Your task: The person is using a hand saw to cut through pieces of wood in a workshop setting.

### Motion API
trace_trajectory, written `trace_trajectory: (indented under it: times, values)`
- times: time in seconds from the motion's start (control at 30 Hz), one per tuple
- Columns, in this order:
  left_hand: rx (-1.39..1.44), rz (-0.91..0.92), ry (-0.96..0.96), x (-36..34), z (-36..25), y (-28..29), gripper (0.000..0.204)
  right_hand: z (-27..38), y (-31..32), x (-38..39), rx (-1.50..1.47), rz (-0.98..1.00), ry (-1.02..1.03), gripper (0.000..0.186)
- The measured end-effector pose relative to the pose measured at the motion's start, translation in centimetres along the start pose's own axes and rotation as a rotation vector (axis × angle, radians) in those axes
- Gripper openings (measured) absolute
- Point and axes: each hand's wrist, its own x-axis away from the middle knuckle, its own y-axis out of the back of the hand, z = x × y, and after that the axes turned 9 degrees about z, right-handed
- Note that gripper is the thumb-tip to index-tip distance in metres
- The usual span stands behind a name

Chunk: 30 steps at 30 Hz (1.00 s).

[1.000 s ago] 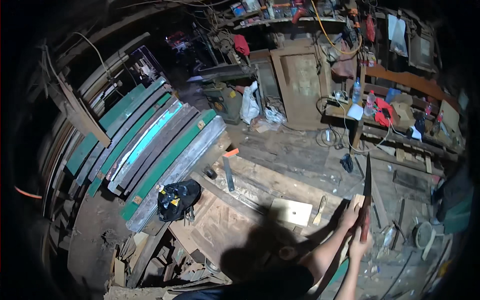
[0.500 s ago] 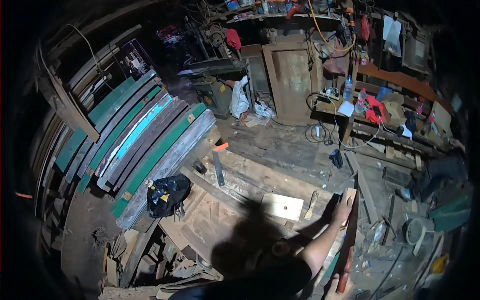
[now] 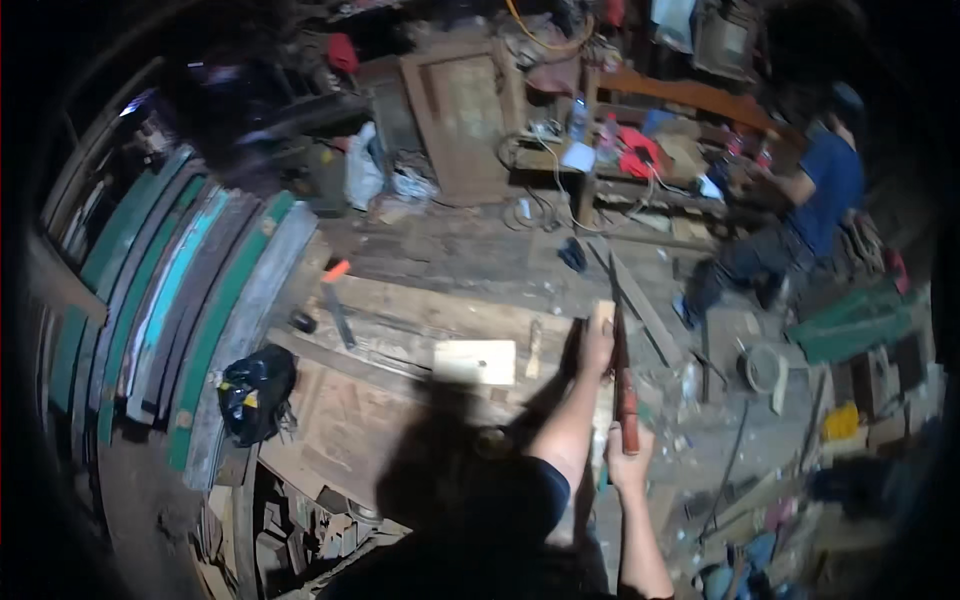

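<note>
My left hand [image 3: 597, 352] is closed around a pale wooden board [image 3: 603, 312] at the right end of the workbench, pressing down on it. Nearer to me, my right hand [image 3: 630, 460] grips the red-brown handle of a handsaw [image 3: 629, 405]. Its dark narrow blade points away from me, along the right side of my left hand. Motion blur hides whether the teeth touch the wood. To the left, a light rectangular board [image 3: 474, 362] with a dark spot lies on the workbench [image 3: 420, 305], beside a narrow wooden-looking tool [image 3: 534, 350].
An orange-and-dark square-like tool [image 3: 340, 305] and a black plastic bag [image 3: 258, 395] lie leftward. Long painted planks [image 3: 215, 330] are stacked at far left. A person in blue [image 3: 825, 185] sits at the right, near a cluttered table [image 3: 640, 190]. Scraps and a bucket [image 3: 762, 370] litter the floor.
The view has swung right, bringing the seated person fully into sight. My right hand and the saw have moved forward, closer to my left hand, which still holds the board.
</note>
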Motion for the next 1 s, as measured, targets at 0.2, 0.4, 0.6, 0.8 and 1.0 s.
trace_trajectory:
  times: [0.2, 0.4, 0.6, 0.8, 1.0]
  values:
    - [0.059, 0.148, 0.052, -2.3, 1.5, 1.6, 0.055, 8.4, 3.6, 7.7, -0.108, 0.109, -0.129, 0.014]
    - [0.03, 0.138, 0.05, -1.0, 2.9, 0.3, 0.056, 0.8, -1.1, -6.5, 0.022, -0.014, 0.021, 0.025]
    - [0.107, 0.19, 0.001, -1.3, 3.3, -0.3, 0.057, -0.4, -2.9, -13.0, -0.073, -0.003, -0.057, 0.026]
    - [-0.037, 0.077, -0.069, -1.6, 2.4, -0.5, 0.057, 5.3, 3.1, 4.8, -0.075, 0.115, -0.122, 0.012]
    - [0.046, 0.072, -0.028, -2.5, 2.2, 1.8, 0.046, 7.7, 3.4, 4.4, -0.182, 0.165, -0.23, 0.009]
